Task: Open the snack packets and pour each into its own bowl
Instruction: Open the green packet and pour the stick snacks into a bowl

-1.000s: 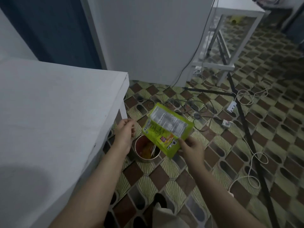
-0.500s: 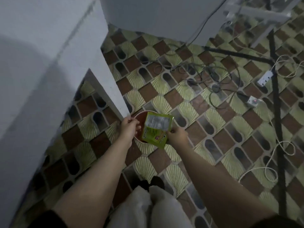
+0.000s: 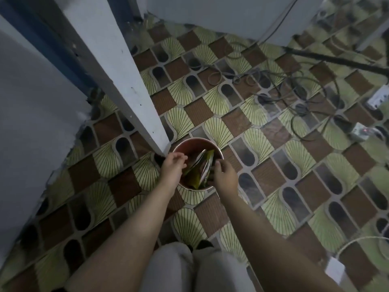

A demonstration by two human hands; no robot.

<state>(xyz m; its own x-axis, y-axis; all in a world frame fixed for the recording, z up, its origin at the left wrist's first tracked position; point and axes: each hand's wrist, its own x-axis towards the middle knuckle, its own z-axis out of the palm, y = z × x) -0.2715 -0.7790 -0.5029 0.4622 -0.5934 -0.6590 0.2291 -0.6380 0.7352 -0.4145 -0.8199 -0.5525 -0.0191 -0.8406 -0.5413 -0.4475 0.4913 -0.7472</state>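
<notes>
The floor is tiled in brown squares and pale green fan shapes, and a white table leg runs down from the upper left of the frame to the middle. Dark tangled cables lie in the upper right, with a white power strip at the right edge.

Half a second ago the packet was held flat above the pot, pinched at its lower corner by the right hand, with the left hand on the rim. Now the view sits closer and more directly overhead, and the green and silver foil snack packet stands crumpled inside the round metal pot with a reddish inside, just beside the foot of the table leg at the centre of the frame.

The left hand hangs over the pot's left rim, fingers loosely curled; I cannot tell whether they touch the packet. The right hand is at the right rim, fingers bent down towards the packet's edge, though the grip itself is hidden.

Pale grey trousered knees fill the bottom centre.
</notes>
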